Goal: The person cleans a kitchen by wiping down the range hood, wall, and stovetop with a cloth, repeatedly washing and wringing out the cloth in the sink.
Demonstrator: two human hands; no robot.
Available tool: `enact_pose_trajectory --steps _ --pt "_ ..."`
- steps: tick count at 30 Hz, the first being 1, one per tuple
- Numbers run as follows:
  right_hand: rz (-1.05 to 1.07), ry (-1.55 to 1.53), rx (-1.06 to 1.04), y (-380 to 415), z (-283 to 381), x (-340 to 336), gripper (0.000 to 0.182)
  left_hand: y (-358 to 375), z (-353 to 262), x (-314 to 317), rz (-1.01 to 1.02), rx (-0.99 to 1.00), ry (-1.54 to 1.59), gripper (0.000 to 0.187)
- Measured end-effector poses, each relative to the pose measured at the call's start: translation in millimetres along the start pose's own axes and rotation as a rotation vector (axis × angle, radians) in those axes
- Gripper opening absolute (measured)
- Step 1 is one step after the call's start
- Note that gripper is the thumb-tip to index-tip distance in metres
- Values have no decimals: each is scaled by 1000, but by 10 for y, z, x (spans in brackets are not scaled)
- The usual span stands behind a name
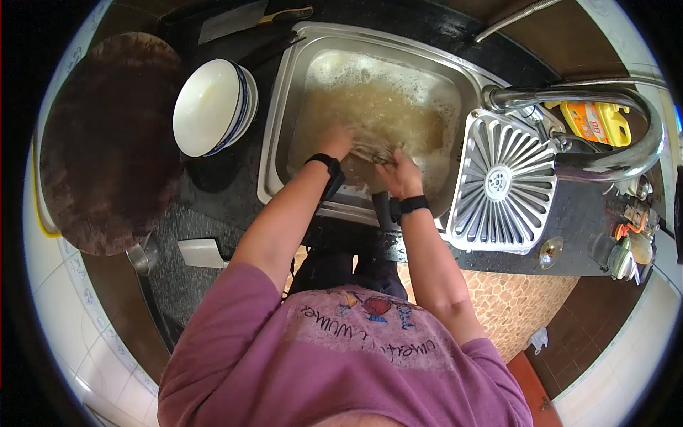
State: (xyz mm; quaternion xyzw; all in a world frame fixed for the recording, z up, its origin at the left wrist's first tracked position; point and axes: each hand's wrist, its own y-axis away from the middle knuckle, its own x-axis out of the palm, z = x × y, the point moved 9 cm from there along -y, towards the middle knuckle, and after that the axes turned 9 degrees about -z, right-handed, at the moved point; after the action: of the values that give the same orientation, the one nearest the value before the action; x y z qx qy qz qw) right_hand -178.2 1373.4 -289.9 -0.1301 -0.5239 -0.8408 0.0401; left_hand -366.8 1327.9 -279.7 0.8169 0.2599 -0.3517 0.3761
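Watching from afar through head view. My right hand grasps near end of blurred bundle of thin, pale-brown lengths; my left hand at other end, fingers blurred, grip can't tell. Bundle sits low over cloudy water in rectangular steel sink, likely so drips fall inside. Two-ended hold probably keeps loose pieces together. White, blue-patterned bowls stacked on black worktop beside sink, presumably saving room.

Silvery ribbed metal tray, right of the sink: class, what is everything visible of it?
The shiny, silvery, rectangular metal tray has rounded corners and long ribs fanning out from a round disc at its middle. It lies flat at the right end of the steel sink, beside the curved chrome faucet. Its middle is bare.
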Motion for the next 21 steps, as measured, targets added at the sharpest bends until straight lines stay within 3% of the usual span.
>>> enact_pose_trajectory --steps 1,3,4,6,9,10,11,12,13,14,16,17,18,19,21 --pt "-70 -6 44 44 -23 -117 52 22 -5 -28 -1 2 0 41" --pt "-148 -13 90 178 -32 -210 57 154 295 -276 -211 -388 87 41" --pt "-120 35 92 228 -5 -181 60 130 355 -178 -206 -388 89 41" --pt "-88 86 87 339 101 -44 63 44 -123 115 27 177 170 42" --pt "-65 60 149 375 107 114 74 458 -828 71 310 343 400 45" --pt "40 -2 209 334 102 181 63 562 -980 79 376 433 424 45" --pt "146 -67 264 292 95 268 53 655 -1092 -12 376 434 419 45" --pt "148 -70 263 130 23 214 53 793 -1215 -118 451 350 614 44" --pt "178 -126 114 -110 33 131 48 874 -1282 -177 521 260 811 43" --pt "208 -180 -37 -228 122 94 43 863 -1303 -201 519 263 813 43" --pt "104 -102 -83 -352 29 -64 37 881 -1222 -73 657 31 912 40" --pt "99 474 -465 -693 -25 -203 36 842 -1195 -46 657 29 915 40" --pt "88 1055 -837 -796 -85 -173 35 710 -1134 -42 517 214 600 40" --pt "87 1056 -831 -561 17 -63 35 578 -1058 -10 373 386 280 40" --pt "139 17 -91 79 83 192 30 196 -661 383 72 713 -60 39"
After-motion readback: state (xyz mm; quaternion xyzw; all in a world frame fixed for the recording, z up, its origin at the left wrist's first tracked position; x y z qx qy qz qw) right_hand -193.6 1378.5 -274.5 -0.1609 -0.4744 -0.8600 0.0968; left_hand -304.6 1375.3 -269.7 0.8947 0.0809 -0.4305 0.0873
